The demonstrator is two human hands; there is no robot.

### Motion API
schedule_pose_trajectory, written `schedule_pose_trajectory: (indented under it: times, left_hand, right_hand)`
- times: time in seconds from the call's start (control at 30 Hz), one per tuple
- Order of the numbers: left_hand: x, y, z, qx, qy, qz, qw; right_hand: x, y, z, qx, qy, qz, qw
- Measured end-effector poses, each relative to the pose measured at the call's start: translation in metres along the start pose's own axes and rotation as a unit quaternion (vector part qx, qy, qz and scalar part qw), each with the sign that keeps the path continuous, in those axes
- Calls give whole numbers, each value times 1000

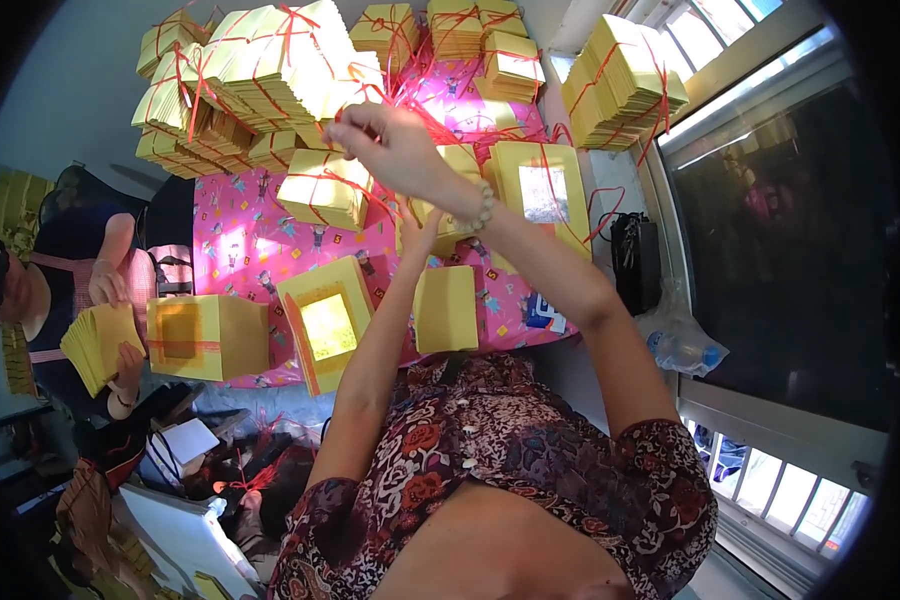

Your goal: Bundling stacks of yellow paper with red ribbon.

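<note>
My right hand (385, 145), with a beaded bracelet at the wrist, is raised over the middle of the table. Its fingers are curled together, and whatever they may hold is too small to make out. Below it, my left hand (417, 236) grips the near side of a yellow paper bundle (458, 158), thumb and fingers apart against it. My right forearm hides part of this bundle. Tangled red string (407, 95) lies just beyond my right hand. To the left of my hands is a bundle tied with red string (322, 190); to the right lies a wider yellow stack (515, 170).
Tied yellow bundles (255, 75) are piled at the back left, with more on the windowsill (615, 85). Loose stacks (445, 308) line the pink tablecloth's (235, 235) near edge. At left, a co-worker (90, 240) holds yellow sheets. A bagged bottle (685, 350) is at right.
</note>
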State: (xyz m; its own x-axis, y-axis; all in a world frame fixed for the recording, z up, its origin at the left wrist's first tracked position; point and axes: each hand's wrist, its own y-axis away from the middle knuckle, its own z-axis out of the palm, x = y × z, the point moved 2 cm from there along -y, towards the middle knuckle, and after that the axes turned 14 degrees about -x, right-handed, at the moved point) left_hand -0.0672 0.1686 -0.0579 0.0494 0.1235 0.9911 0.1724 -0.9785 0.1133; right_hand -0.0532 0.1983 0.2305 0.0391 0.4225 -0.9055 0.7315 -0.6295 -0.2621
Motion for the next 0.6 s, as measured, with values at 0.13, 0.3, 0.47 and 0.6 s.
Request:
schedule_pose_trajectory:
  times: [0.13, 0.3, 0.47, 0.6]
  left_hand:
    - [15, 6, 11, 4, -21, -48, 999]
    - [6, 11, 12, 25, -101, 37, 994]
    - [-17, 3, 10, 52, -10, -28, 998]
    - [4, -5, 12, 2, 29, -117, 993]
  right_hand:
    - [-44, -14, -37, -21, 12, -27, 999]
    - [-109, -36, -77, -27, -55, -28, 998]
    - [-178, -44, -109, 93, 32, -110, 989]
    - [-205, -50, -163, 198, 24, -201, 959]
